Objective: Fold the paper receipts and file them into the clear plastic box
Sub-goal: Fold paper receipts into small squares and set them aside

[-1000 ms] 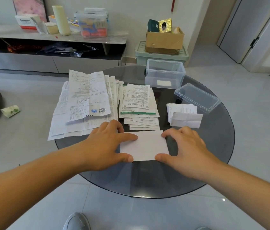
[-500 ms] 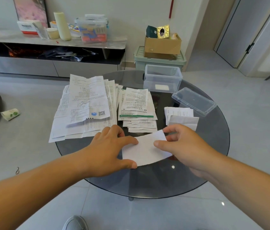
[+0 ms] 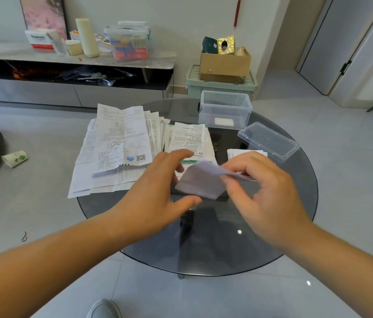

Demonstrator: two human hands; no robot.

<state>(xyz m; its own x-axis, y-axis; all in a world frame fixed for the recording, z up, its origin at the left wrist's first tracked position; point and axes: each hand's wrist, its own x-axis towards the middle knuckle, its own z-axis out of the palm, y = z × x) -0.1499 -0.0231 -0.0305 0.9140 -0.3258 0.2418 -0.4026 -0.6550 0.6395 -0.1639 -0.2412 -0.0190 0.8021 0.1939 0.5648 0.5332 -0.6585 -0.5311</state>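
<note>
A folded white receipt hangs in the air above the round dark glass table. My right hand pinches its right edge between thumb and fingers. My left hand hovers just left of it with fingers and thumb spread, apparently not gripping the paper. The clear plastic box stands open at the table's far side with one white slip inside. Its clear lid lies to the right. Large unfolded receipts and a smaller stack lie beyond my hands.
A few folded slips lie behind my right hand, partly hidden. A cardboard box sits on a green crate past the table. A low cabinet with clutter runs along the wall. A small paper package lies on the floor at left.
The folded receipt has left the table surface and risen, tilted, in my right hand. My left hand has let go of its left edge and opened.
</note>
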